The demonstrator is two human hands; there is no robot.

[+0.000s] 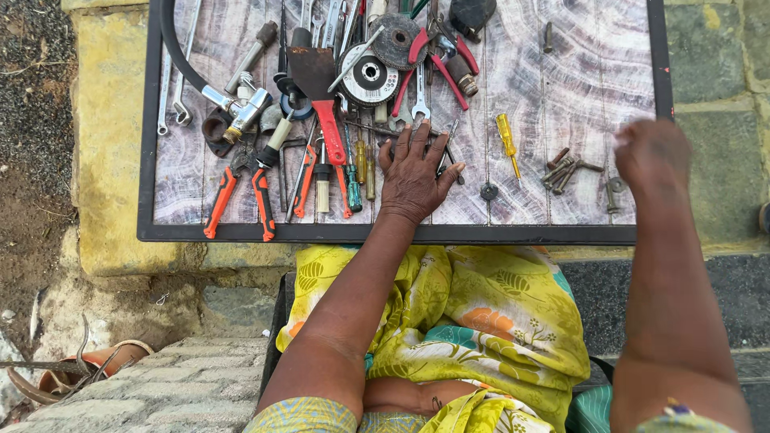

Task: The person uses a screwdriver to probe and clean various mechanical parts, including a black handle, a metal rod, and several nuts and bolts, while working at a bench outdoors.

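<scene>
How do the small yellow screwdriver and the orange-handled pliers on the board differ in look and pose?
The yellow screwdriver lies alone on bare board; the orange-handled pliers lie among crowded tools. The screwdriver has one slim translucent handle; the pliers have two spread orange grips. The screwdriver looks shorter than the pliers. Both lie flat, untouched by either hand.

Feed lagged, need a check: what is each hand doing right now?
Left hand: open, fingers spread flat on the tools at the tray middle, gripping nothing.
Right hand: raised above the loose bolts; open or shut cannot be told.
</scene>
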